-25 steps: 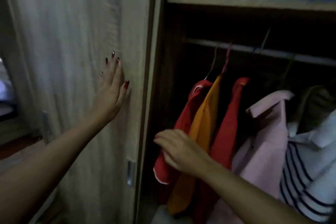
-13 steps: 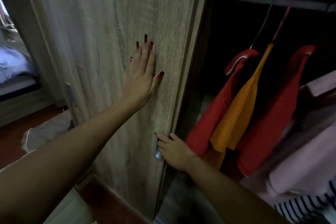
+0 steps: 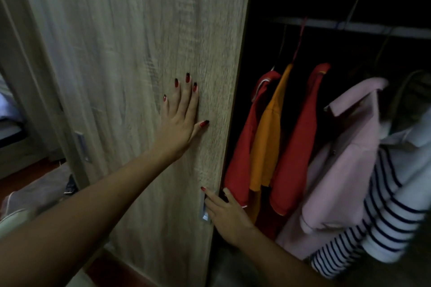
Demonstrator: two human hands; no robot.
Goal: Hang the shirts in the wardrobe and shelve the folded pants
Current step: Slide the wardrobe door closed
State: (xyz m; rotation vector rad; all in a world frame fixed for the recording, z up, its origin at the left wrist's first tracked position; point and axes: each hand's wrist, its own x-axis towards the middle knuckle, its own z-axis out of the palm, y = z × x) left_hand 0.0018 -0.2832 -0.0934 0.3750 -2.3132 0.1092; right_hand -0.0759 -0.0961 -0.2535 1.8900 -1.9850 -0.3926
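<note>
At the far left, past the wardrobe's edge, a strip of bed (image 3: 7, 109) shows above a red-brown floor (image 3: 28, 170), with a heap of pale cloth (image 3: 35, 191) lying low beside it; no folded pants can be told apart in that heap. A narrow metal handle (image 3: 81, 147) is set in the left edge of the wardrobe; the wood-grain sliding door (image 3: 130, 53) fills the middle of the view. The left hand (image 3: 180, 121) lies flat on the door, palm down, fingers (image 3: 186, 98) straight and close together, thumb out to the right, holding nothing. Lower down, a second metal handle (image 3: 205, 209) sits in the door's right edge; the right hand (image 3: 224, 214) is on it, fingertips (image 3: 206, 192) touching the recess, thumb hooked round the door edge; whether it truly grips the handle I cannot tell. To the right the wardrobe stands open and dark; a rail (image 3: 349, 28) crosses near the top, and the shirts hang from it on hangers. First comes a red shirt (image 3: 242, 147), then an orange shirt (image 3: 268, 128) touching it, then another red shirt (image 3: 298, 137); a pink shirt (image 3: 345, 158) hangs next, its collar turned out; a white shirt with dark stripes (image 3: 384, 216) is at the far right, partly cut off by the frame.
</note>
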